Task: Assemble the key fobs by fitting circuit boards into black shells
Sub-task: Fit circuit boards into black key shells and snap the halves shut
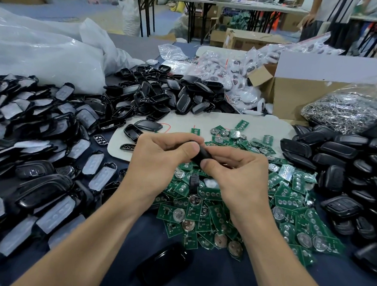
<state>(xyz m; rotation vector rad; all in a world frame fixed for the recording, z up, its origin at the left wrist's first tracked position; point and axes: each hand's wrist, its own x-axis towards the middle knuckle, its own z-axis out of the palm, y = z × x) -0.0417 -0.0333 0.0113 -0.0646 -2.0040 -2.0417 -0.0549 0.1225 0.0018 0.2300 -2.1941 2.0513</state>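
Both hands, left hand (159,161) and right hand (236,176), pinch black shell (201,155) between them.

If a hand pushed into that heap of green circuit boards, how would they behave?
The green circuit boards look flat and rigid, so they would probably slide over one another, not bend. They lie loosely overlapped, so the heap would likely spread.
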